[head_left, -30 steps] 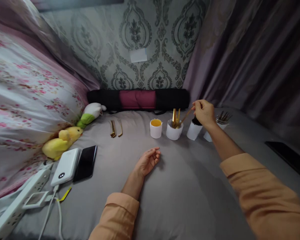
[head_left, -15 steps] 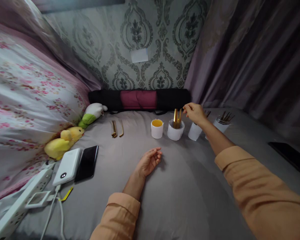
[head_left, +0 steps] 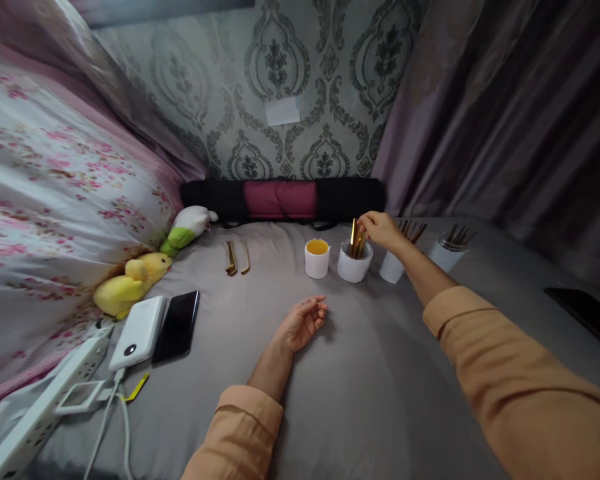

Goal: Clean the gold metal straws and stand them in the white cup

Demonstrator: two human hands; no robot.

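Observation:
My right hand [head_left: 379, 229] is over a white-wrapped cup [head_left: 354, 270], its fingertips pinched at the top of gold tweezers [head_left: 363, 244] that stand in it. Other gold tweezers [head_left: 353, 235] rise beside them. The lower ends are hidden inside the cup. Just to the left is a white cup with a yellow inside [head_left: 317, 261]. My left hand [head_left: 304, 324] rests palm-up on the grey sheet, holding nothing, fingers loosely curled and apart. Several thin gold tools with bent ends [head_left: 231, 259] lie on the sheet farther left.
Two more white-wrapped holders, one near my right forearm [head_left: 392, 268] and one beyond [head_left: 447, 255], hold thin dark sticks. A phone [head_left: 177, 327], a white power bank [head_left: 138, 332], a power strip [head_left: 45, 410] and plush toys [head_left: 133, 283] lie left. A black-and-maroon roll [head_left: 280, 199] lines the wall.
My right hand has moved left and slightly down, from beside the tweezers in the cup onto their top. My left hand stays where it was. The view has shifted slightly.

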